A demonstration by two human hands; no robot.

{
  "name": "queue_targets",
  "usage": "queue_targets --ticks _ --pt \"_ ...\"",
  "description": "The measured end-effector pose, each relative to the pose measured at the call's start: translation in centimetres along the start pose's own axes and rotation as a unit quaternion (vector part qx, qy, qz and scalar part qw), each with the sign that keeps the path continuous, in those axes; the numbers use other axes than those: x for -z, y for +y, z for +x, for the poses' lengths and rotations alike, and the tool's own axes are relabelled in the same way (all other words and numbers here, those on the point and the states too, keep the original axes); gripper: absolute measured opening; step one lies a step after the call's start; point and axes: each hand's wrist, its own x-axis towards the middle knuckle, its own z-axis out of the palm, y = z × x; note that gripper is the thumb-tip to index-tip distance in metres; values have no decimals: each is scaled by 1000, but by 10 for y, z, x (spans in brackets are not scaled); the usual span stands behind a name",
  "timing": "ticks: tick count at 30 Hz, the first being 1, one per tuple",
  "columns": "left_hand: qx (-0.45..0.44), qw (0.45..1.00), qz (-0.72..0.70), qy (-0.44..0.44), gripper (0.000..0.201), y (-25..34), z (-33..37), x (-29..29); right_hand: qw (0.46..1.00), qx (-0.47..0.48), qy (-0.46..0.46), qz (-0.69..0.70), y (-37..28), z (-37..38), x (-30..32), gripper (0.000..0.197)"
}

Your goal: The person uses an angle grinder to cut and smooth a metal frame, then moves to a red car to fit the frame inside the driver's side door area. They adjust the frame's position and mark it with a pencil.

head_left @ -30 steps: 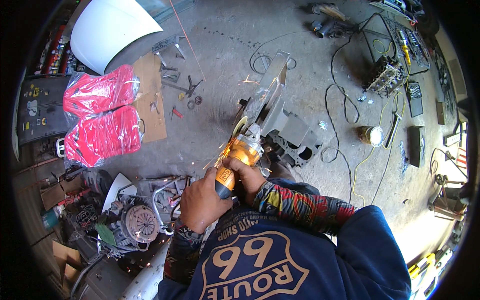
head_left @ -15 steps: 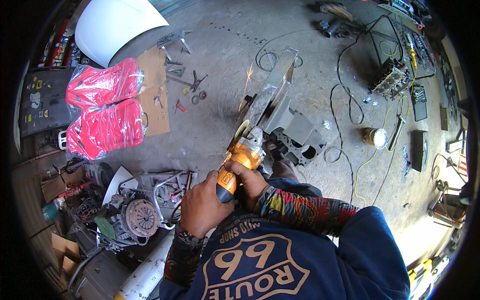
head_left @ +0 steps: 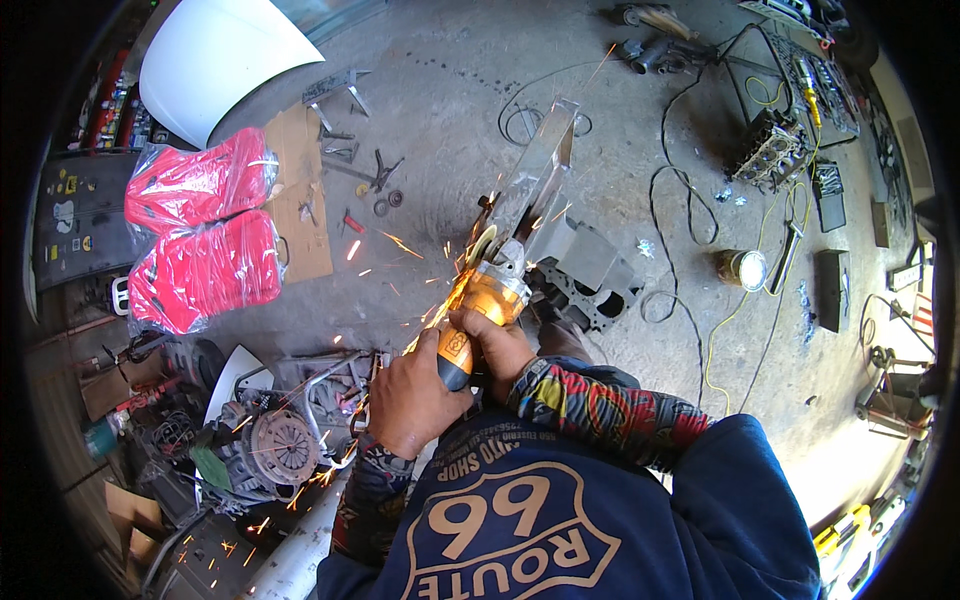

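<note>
Both my hands are closed around a yellow-orange angle grinder [head_left: 494, 297] in front of my body. My left hand [head_left: 415, 398] wraps the rear of its body, by the dark end. Farther forward, my right hand [head_left: 497, 347] grips the body close behind the metal gear head. The grinder's disc [head_left: 482, 246] meets the near end of a grey metal beam [head_left: 538, 170], and orange sparks fly off it, mostly toward the lower left. Beneath the beam are a grey metal block [head_left: 580, 250] and a dark plate with holes [head_left: 597, 297].
Red plastic-wrapped seats [head_left: 205, 270] lie on cardboard [head_left: 303, 190] at left. A clutch assembly [head_left: 284, 446] with other car parts stands lower left. Black cable [head_left: 655, 190] winds over the floor at right, near a can [head_left: 744, 268] and an engine block [head_left: 770, 150]. A white hood [head_left: 220, 65] is far left.
The sparks have grown from a thin streak going forward to a wide spray toward the lower left. My hands keep hold of the grinder; the view has shifted slightly.
</note>
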Motion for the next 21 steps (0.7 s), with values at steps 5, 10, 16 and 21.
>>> queue_targets --ticks 5,10,16,21 --pt "-2 1000 -3 2 82 -1 0 -2 1000 -15 3 -1 -1 -1 0 43" --pt "-13 1000 3 5 82 -2 0 -2 1000 -8 -3 1 -2 -3 -3 44" --pt "-6 1000 14 -9 75 -2 0 -1 999 -34 7 -4 0 -3 0 44" --pt "13 999 17 -26 68 -7 -1 -2 999 -31 17 -15 8 1 -1 51"
